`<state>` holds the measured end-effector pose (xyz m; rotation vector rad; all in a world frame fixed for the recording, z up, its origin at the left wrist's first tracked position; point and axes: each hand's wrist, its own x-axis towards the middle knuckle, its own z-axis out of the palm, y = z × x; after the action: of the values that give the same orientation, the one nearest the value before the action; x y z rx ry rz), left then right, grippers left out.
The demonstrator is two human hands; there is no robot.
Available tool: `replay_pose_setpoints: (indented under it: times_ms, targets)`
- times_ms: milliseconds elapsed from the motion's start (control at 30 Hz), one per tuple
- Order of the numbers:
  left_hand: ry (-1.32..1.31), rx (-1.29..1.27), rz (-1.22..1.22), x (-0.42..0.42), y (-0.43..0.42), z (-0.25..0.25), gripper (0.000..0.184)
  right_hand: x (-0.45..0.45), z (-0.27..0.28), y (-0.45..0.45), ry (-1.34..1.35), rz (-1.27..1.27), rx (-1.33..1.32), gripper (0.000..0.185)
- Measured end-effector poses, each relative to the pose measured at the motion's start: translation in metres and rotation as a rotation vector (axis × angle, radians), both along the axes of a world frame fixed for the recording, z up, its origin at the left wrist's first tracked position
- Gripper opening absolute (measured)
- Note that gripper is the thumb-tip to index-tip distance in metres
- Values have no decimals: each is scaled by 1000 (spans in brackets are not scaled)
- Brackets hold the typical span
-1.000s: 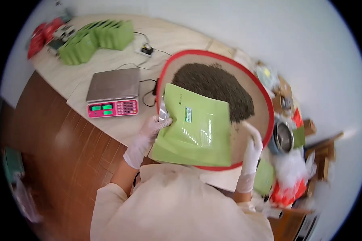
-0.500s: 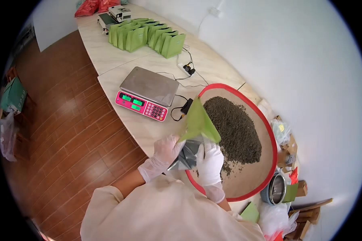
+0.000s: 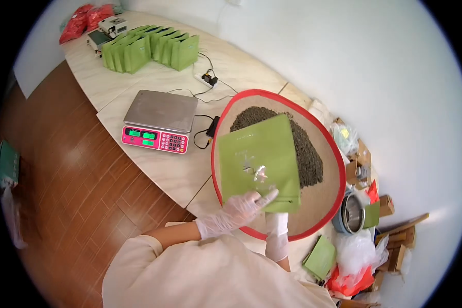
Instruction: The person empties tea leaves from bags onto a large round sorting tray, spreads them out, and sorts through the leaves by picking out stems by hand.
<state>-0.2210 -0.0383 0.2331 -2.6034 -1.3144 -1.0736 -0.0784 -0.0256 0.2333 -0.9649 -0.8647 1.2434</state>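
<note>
A green bag (image 3: 259,149) with pale print and a shiny emblem lies tilted in front of me over a round, red-rimmed tray (image 3: 318,220). My left hand (image 3: 238,209), in a clear glove, grips the bag's lower edge, one finger stretched across its face. My gloved right hand (image 3: 277,225) goes up under that same edge; its fingers are hidden by the bag, and whether they are inside or behind it I cannot tell. A heap of dark, loose granular material (image 3: 307,156) lies in the tray, partly covered by the bag.
Left of the tray stands a pink scale (image 3: 156,138) with a steel plate and lit displays. Several upright green bags (image 3: 133,54) stand farther back beside a small machine (image 3: 113,25). Cables run to a power strip (image 3: 208,79). At right are metal bowls (image 3: 352,213) and a flat green bag (image 3: 321,258).
The green bag has unfolded from a bunched shape showing its silvery inside to a flat face over the tray. My right hand has gone beneath it. The view has shifted right.
</note>
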Motion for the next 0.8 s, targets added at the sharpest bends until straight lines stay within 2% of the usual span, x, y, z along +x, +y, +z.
replay_pose_setpoints:
  times_ms: [133, 233, 333, 367, 400, 467, 567, 633, 700, 733, 800]
  targets:
    - [-22, 25, -171, 34, -18, -3, 64, 28, 11, 4, 207, -55, -55, 37]
    - [-123, -89, -291, 46, -27, -10, 74, 40, 17, 6, 275, -56, -60, 36]
    - [2, -30, -383, 42, -36, -10, 76, 44, 24, 19, 314, -23, -63, 36]
    - [20, -10, -344, 45, -37, -21, 72, 46, 27, 22, 325, -15, -65, 36]
    - [31, -22, -396, 43, -34, -23, 72, 45, 30, 27, 334, -6, -63, 36]
    - [182, -89, -338, 32, -18, -25, 69, 45, 33, 31, 336, 2, -67, 35]
    - [94, -1, -474, 4, 15, -37, 69, 49, 33, 17, 298, -8, -81, 35]
    - [-228, -214, -346, -16, 31, -3, 72, 49, 31, 7, 263, -6, -91, 34]
    - [-482, -107, -205, -20, 45, 55, 75, 43, 26, -4, 212, 10, -112, 34]
    - [-523, -150, -174, -20, 50, 72, 80, 40, 23, -10, 182, 17, -122, 34]
    - [-347, -164, -217, -14, 68, 76, 77, 34, 16, -20, 137, 41, -138, 34]
